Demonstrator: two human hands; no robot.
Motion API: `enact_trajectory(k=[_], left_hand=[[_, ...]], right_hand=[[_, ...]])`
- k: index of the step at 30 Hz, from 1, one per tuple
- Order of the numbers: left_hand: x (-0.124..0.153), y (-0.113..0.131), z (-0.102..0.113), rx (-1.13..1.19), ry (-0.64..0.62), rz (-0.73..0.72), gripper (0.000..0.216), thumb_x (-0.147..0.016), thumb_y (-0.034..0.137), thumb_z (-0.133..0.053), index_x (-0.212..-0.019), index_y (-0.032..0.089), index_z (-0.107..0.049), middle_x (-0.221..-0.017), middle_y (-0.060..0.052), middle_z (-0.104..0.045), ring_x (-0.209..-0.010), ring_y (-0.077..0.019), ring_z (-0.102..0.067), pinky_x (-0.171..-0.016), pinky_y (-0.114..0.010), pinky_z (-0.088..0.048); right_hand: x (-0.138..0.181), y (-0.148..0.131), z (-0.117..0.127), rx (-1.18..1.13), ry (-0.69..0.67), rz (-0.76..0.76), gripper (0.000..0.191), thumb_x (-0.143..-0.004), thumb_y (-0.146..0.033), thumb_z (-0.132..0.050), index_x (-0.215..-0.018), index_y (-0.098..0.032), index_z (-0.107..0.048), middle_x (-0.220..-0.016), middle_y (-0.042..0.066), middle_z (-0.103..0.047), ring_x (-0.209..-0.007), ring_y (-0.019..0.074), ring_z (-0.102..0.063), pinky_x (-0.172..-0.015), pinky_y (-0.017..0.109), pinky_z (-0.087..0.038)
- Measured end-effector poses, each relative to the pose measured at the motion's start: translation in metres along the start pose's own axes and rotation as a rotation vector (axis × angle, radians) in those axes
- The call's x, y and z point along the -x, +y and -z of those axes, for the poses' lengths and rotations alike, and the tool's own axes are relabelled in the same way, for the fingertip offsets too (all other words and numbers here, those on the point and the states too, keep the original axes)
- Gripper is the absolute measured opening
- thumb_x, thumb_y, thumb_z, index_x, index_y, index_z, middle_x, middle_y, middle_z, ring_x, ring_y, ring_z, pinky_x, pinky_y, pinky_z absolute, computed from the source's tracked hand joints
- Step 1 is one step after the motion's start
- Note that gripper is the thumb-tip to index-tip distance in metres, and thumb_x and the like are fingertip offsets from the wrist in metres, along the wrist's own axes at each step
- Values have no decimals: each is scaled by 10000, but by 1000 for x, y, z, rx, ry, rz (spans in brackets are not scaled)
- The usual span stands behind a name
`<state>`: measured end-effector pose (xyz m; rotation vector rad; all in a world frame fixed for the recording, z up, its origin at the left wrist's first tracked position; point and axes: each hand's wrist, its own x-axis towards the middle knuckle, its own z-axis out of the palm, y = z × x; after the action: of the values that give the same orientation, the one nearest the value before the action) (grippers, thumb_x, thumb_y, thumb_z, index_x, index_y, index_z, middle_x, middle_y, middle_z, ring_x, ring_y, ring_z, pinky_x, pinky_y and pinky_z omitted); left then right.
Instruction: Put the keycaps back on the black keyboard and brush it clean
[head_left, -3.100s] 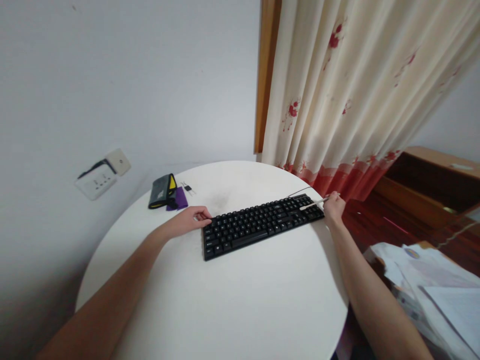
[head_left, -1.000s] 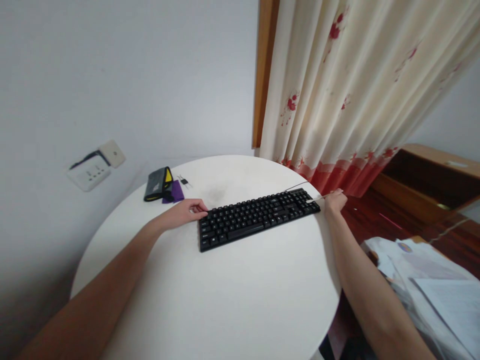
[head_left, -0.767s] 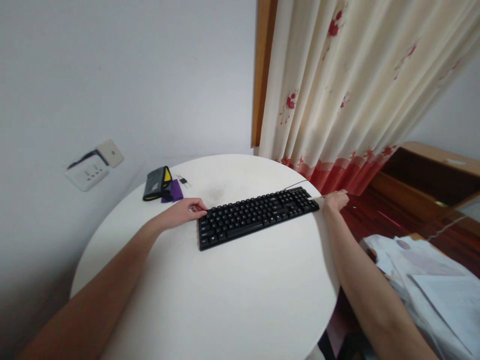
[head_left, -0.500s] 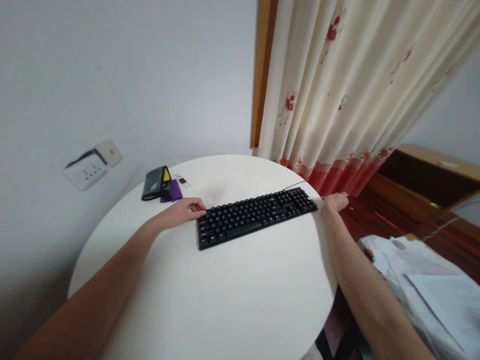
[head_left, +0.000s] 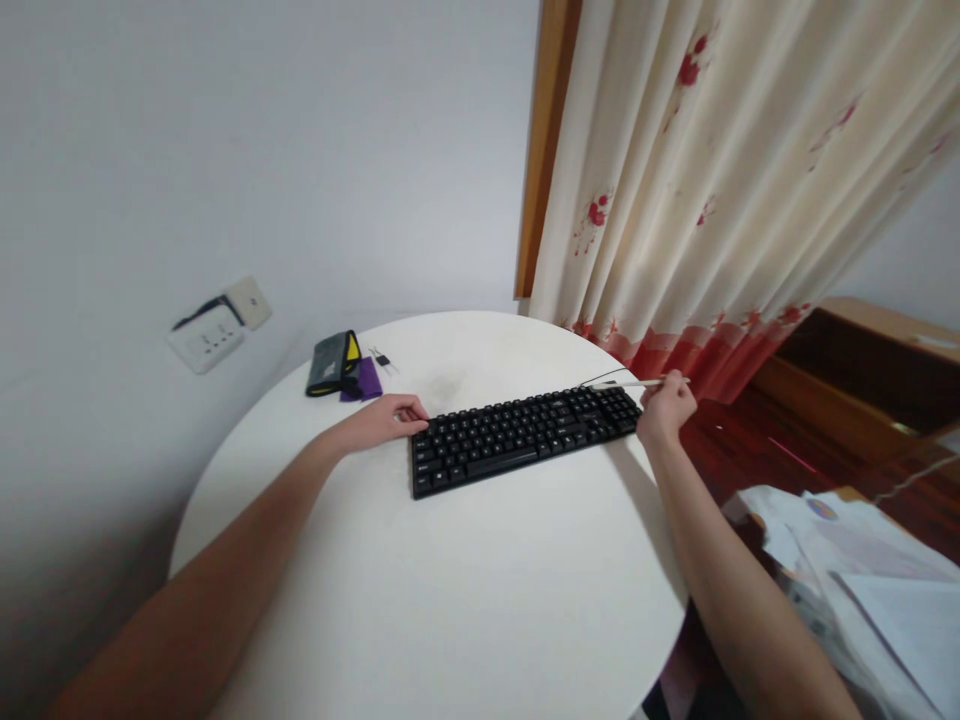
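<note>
A black keyboard (head_left: 517,440) lies slightly slanted on the round white table (head_left: 480,580). At its back left corner, my left hand (head_left: 384,420) is closed, thumb and fingertips gripping the edge. Beyond the keyboard's right end, my right hand (head_left: 666,405) is closed around a thin white stick-like tool (head_left: 631,383). The tool points left, and its pale tip is over the back right part of the keyboard; whether it touches the keys I cannot tell. A thin black cable (head_left: 606,374) runs from the keyboard's back edge.
At the back left of the table are a grey pouch with yellow lining (head_left: 330,363), a purple cloth (head_left: 368,379) and a small black item with thin prongs (head_left: 382,360). Papers (head_left: 900,590) are piled low on the right. A patterned curtain (head_left: 675,200) hangs behind.
My right hand has come left, closer to the keyboard, and the white tool's tip has moved further left and back over it. My left hand keeps its grip. The view has turned slightly left.
</note>
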<state>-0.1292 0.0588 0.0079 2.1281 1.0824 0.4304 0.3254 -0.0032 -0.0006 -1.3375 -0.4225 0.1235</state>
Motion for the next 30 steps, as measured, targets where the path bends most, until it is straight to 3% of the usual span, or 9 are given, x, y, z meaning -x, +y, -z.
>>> enact_trajectory(k=[3,6,10,13,17,30], left_hand=[[1,1,-1,3,2,-1,314,-782,475,-662,-878,176,-669,-857,-47,-715,-804,-195,-645,-759,-312,-501],[1,-1,-2,15,4,-6,323,-781,477,-667,-878,169,-669,-845,-48,-712,-792,-194,-642,-751,-314,-501],[1,-4,-3,29,15,-19,341,-773,482,-676,-871,155,-669,-837,-55,-710,-782,-192,-639,-752,-320,-502],[2,-4,-4,26,10,-26,324,-777,454,-678,-881,148,-670,-854,-63,-711,-789,-191,-642,-751,-318,-504],[3,-5,-5,44,23,-23,275,-777,400,-684,-886,148,-673,-850,-60,-715,-787,-184,-645,-738,-306,-504],[2,-13,-8,64,31,-26,232,-784,365,-688,-884,156,-672,-854,-50,-715,-783,-168,-642,-737,-292,-503]], right_hand=[[66,-23,-16,-272,-342,4,381,-843,-531,-576,-679,-224,-421,-521,-76,-421,-418,71,-391,-397,202,-310],[140,-43,-23,-245,-714,-42,352,-858,-490,-594,-686,-197,-501,-488,-60,-477,-404,75,-435,-396,198,-323],[210,-54,-22,-200,-982,-177,342,-864,-506,-590,-745,-189,-540,-533,-29,-581,-399,102,-527,-373,202,-339],[232,-54,-21,-188,-1066,-214,358,-851,-523,-603,-739,-194,-513,-574,-4,-631,-430,131,-590,-357,203,-352],[239,-51,-21,-120,-1142,-243,381,-853,-555,-582,-748,-199,-495,-581,13,-647,-452,158,-629,-343,206,-356],[204,-40,-16,44,-991,-162,353,-848,-516,-561,-707,-195,-517,-532,23,-624,-389,144,-554,-358,227,-344]])
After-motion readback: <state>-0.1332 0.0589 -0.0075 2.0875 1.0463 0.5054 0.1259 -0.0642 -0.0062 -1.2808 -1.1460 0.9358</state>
